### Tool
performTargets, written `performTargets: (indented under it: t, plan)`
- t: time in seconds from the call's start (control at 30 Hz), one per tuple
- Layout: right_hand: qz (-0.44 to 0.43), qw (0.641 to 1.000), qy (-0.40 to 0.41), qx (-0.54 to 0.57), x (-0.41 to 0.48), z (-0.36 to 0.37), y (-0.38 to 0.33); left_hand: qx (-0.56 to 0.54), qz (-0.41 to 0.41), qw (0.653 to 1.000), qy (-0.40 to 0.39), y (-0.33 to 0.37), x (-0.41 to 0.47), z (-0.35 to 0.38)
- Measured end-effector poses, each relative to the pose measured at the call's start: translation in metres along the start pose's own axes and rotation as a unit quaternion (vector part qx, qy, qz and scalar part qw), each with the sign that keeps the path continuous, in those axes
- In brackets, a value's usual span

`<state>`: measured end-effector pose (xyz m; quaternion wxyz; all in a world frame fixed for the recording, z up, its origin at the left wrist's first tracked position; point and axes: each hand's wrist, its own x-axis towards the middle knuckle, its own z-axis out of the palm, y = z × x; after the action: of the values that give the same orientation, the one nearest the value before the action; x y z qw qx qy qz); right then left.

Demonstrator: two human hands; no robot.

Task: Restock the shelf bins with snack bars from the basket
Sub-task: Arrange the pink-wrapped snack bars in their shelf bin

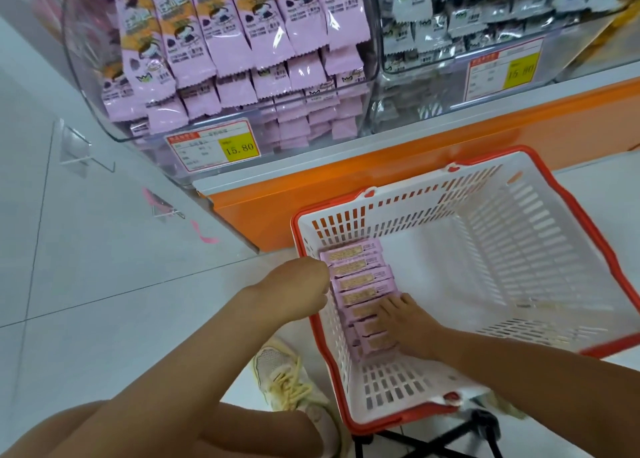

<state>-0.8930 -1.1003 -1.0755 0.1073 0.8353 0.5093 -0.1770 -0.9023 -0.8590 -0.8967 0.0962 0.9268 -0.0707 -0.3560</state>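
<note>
A white basket with a red rim (pixel 568 215) stands on the floor in front of the shelf. Along its left wall lies a row of several pink snack bars (pixel 360 267). My right hand (pixel 405 322) rests on the near end of that row, fingers laid flat across the wrappers. My left hand (pixel 298 291) reaches over the basket's left rim at the far end of the row; its fingers bend down out of sight. Above, a clear shelf bin (pixel 90 87) is stacked with the same pink bars (pixel 242 59).
A second clear bin of grey-and-white packets (pixel 485 25) stands to the right. Yellow price labels (pixel 214 148) hang on the bin fronts above the orange shelf base (pixel 415 167). My shoe (pixel 287 378) is left of the basket, and a black stand (pixel 433 440) is under it.
</note>
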Motion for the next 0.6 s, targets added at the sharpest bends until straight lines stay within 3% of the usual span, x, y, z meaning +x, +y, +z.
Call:
performTargets:
  t: [0.1, 0.13, 0.2, 0.27, 0.37, 0.4, 0.43, 0.5, 0.6]
  plan:
    - [0.059, 0.987, -0.063, 0.137, -0.004, -0.023, 0.009, 0.000, -0.009, 1.000, 0.003, 0.002, -0.005, -0.006]
    - [0.092, 0.965, -0.087, 0.228, -0.006, -0.035, 0.010, -0.004, -0.012, 1.000, 0.004, 0.003, -0.008, -0.009]
    - [0.151, 0.873, -0.119, 0.448, -0.014, -0.063, 0.014, -0.017, -0.014, 1.000, 0.012, 0.004, -0.015, -0.017]
    - [0.144, 0.718, -0.130, 0.668, -0.022, -0.086, 0.019, -0.050, -0.020, 0.998, 0.026, 0.003, -0.022, -0.025]
    - [0.060, 0.360, -0.133, 0.921, -0.040, -0.119, 0.021, -0.139, -0.022, 0.989, 0.051, 0.007, -0.035, -0.040]
    - [0.025, 0.274, -0.130, 0.952, -0.047, -0.133, 0.018, -0.171, -0.017, 0.983, 0.061, 0.009, -0.040, -0.045]
    - [-0.015, 0.220, -0.125, 0.967, -0.052, -0.146, 0.015, -0.206, -0.006, 0.976, 0.071, 0.013, -0.045, -0.051]
    - [-0.064, 0.194, -0.087, 0.975, -0.058, -0.171, 0.005, -0.307, 0.041, 0.947, 0.085, 0.024, -0.054, -0.062]
    - [-0.095, 0.204, -0.034, 0.974, -0.062, -0.203, -0.006, -0.454, 0.104, 0.879, 0.102, 0.041, -0.071, -0.075]
